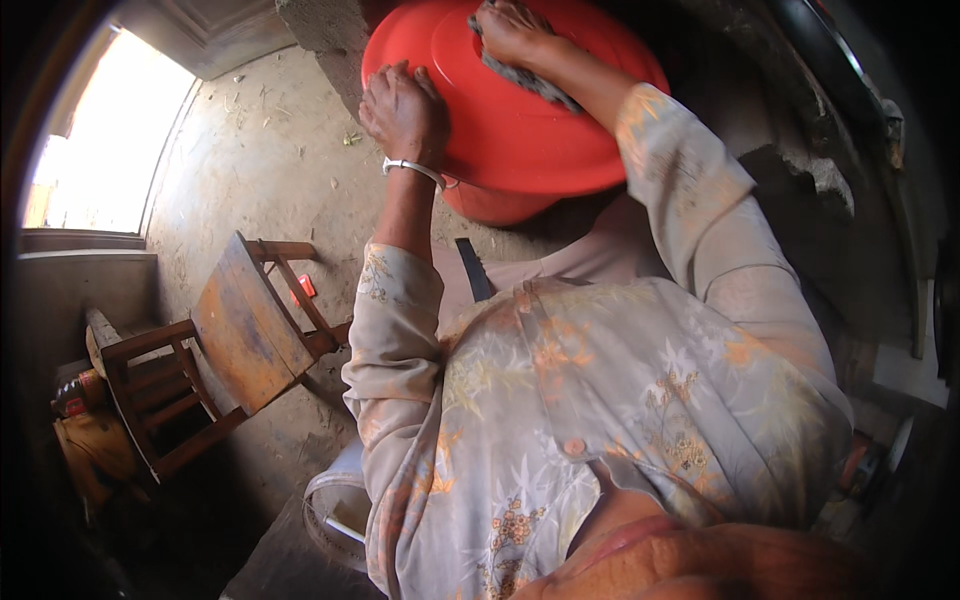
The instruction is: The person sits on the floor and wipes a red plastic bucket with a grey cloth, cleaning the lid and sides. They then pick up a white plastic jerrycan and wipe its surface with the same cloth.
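A large round red plastic lid (pixel 517 146) lies tilted before me, its top cut off by the upper edge of the head view. Below its near rim shows part of a red bucket (pixel 495 205). My left hand (pixel 405 112), with a pale bangle (pixel 414 169) at the wrist, holds the lid by its left rim, fingers bent. On the lid's upper right, my right hand (pixel 511 34) grips a wet-looking dark grey cloth (pixel 531 81) and presses it against the red surface. Part of the cloth hangs out below the palm and under the forearm.
A wooden chair (pixel 251 322) stands on the dirty floor (pixel 262 165) to the left, with a small red object (pixel 303 290) beside its legs. An open doorway (pixel 105 135) is at upper left. Near my left elbow stands a whitish bucket (pixel 334 517). A rough block (pixel 326 52) borders the lid.
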Demonstrator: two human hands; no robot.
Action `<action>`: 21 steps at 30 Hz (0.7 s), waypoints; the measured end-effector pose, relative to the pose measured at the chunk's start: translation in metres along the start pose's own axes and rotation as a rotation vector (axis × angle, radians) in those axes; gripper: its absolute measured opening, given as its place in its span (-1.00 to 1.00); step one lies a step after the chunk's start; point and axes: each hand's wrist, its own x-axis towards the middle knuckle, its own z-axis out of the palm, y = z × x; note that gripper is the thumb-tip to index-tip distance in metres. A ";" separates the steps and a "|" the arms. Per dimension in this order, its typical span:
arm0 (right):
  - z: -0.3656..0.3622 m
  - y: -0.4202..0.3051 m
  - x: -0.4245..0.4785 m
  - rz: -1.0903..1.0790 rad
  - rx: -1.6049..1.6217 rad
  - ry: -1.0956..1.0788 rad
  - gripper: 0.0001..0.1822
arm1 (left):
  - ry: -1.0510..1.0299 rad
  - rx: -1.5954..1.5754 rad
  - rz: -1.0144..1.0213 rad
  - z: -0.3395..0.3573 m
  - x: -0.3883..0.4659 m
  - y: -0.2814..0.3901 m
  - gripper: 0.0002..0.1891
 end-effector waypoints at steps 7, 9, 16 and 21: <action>-0.043 -0.024 -0.082 -0.252 0.278 -0.014 -0.68 | 0.020 -0.041 -0.012 -0.002 -0.006 -0.017 -0.68; -0.071 -0.015 -0.122 -0.406 0.352 -0.001 -0.65 | 0.014 -0.070 -0.036 -0.001 -0.006 -0.023 -0.68; -0.145 0.062 -0.157 -0.209 0.725 0.124 -0.63 | -0.067 -0.035 -0.020 -0.005 -0.003 -0.017 -0.66; -0.057 0.154 -0.172 0.241 0.141 0.118 -0.25 | -0.102 -0.027 0.011 0.001 -0.001 -0.011 -0.64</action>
